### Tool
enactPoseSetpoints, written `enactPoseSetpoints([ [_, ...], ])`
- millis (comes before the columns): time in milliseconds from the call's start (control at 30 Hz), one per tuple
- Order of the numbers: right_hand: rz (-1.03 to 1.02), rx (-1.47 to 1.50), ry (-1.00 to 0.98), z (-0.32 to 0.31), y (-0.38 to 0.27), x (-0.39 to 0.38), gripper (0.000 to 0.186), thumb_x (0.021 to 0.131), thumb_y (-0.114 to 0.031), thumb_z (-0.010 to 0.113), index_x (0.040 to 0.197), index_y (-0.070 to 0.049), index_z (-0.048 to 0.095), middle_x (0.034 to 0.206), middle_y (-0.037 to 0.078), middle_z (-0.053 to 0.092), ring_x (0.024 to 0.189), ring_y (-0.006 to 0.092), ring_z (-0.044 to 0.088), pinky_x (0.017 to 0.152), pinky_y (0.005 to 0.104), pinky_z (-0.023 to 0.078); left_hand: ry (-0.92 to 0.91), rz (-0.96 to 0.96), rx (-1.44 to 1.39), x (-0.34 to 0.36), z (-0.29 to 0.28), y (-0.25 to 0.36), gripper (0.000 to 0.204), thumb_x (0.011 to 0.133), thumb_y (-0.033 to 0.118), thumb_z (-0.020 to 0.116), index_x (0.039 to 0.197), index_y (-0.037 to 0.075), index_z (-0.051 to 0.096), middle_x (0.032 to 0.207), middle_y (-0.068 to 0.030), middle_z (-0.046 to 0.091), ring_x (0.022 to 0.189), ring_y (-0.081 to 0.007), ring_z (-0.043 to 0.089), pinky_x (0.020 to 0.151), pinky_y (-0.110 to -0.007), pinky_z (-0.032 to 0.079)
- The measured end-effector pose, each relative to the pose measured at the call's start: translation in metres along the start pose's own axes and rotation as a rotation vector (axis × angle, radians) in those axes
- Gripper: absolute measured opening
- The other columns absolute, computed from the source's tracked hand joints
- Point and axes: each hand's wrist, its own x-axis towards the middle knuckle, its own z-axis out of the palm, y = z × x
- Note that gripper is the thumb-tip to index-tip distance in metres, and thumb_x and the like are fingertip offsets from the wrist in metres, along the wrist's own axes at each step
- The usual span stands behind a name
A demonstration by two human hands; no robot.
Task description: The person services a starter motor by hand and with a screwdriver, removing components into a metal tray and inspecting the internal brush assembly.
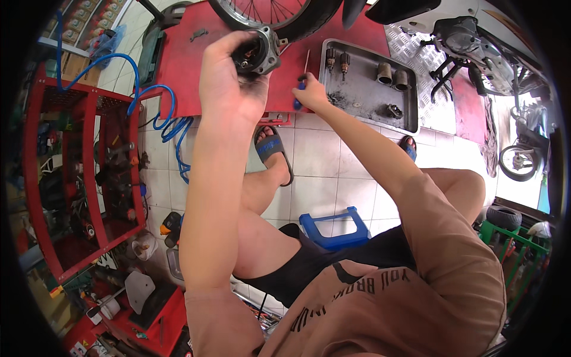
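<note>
My left hand (229,86) is raised over the red work surface, its fingers wrapped round a metal motor end housing (269,55). That housing is round, with a flange, bolt holes and a dark hollow inside. Lower and to the right, my right hand (313,95) grips a screwdriver (297,103) by its blue handle, the thin shaft pointing away from me. Beside that hand lies a metal tray (366,66). It holds two motor armatures (345,62), two metal sleeves (385,74) and a small dark part (394,110). Black smudges mark my left palm.
A motorcycle wheel (279,18) stands at the far edge of the red platform (178,77). A coiled blue hose (169,122) hangs at its left, near a red shelf rack (92,172). On the tiled floor is a blue stool (336,238). A motorcycle (470,41) stands far right.
</note>
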Motion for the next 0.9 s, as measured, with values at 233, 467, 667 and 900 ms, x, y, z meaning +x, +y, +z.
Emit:
enactPoseSetpoints([
  [233,0.186,0.345,-0.312,-0.172,0.010,-0.063,0.045,0.083,-0.010,0.065,0.126,-0.007,0.052,0.087,0.009,0.065,0.070,0.0128,0.063,0.054,0.0257,0.049,-0.053,-0.020,0.051,-0.001,0.011,-0.009,0.016,0.086,0.007,0.055,0.096,-0.006,0.058,0.098,-0.0180,0.065,0.092,-0.0286,0.064,0.083,-0.042,0.052],
  [467,-0.087,-0.421,-0.077,-0.291,0.063,-0.085,0.043,0.075,-0.030,0.065,0.109,-0.005,0.070,0.090,0.019,0.070,0.080,0.0296,0.069,0.076,0.0368,0.053,-0.004,0.033,0.037,0.012,0.022,-0.012,0.023,0.090,0.009,0.050,0.100,-0.010,0.056,0.112,-0.0247,0.058,0.107,-0.0348,0.057,0.101,-0.051,0.044],
  [667,-0.028,-0.613,-0.122,-0.282,0.095,-0.086,0.043,0.078,-0.045,0.070,0.098,-0.007,0.074,0.086,0.016,0.071,0.083,0.0327,0.069,0.078,0.0405,0.054,-0.043,-0.038,0.137,0.020,0.039,-0.039,0.029,0.093,0.008,0.048,0.115,-0.011,0.048,0.119,-0.0255,0.054,0.113,-0.0351,0.055,0.103,-0.051,0.043],
  [900,0.011,-0.659,-0.157,-0.263,0.112,-0.101,0.033,0.079,-0.039,0.071,0.098,-0.012,0.076,0.082,0.014,0.071,0.079,0.0316,0.069,0.076,0.0412,0.054,-0.139,-0.001,0.196,0.007,0.064,-0.066,0.012,0.087,0.009,0.049,0.085,0.000,0.056,0.081,-0.0117,0.064,0.072,-0.0234,0.064,0.067,-0.034,0.055],
])
